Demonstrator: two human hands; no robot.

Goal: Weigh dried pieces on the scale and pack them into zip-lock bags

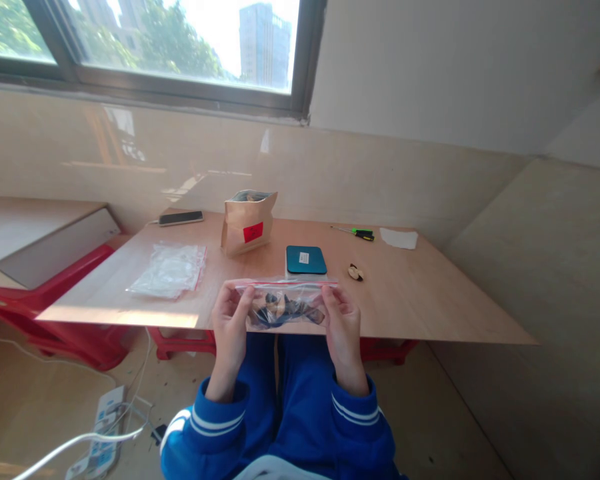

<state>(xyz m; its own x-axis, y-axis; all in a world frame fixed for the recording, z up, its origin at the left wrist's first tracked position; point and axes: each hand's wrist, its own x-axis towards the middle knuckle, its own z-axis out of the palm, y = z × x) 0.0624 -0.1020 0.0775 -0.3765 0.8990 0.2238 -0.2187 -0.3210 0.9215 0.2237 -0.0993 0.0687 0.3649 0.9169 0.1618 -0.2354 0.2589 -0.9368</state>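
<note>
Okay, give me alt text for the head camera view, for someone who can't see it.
Two bare hands, left and right, hold a clear zip bag of dark and tan pieces at a wooden table's near edge. Beyond are a teal-topped scale, an open brown pouch and a screwdriver.
</note>
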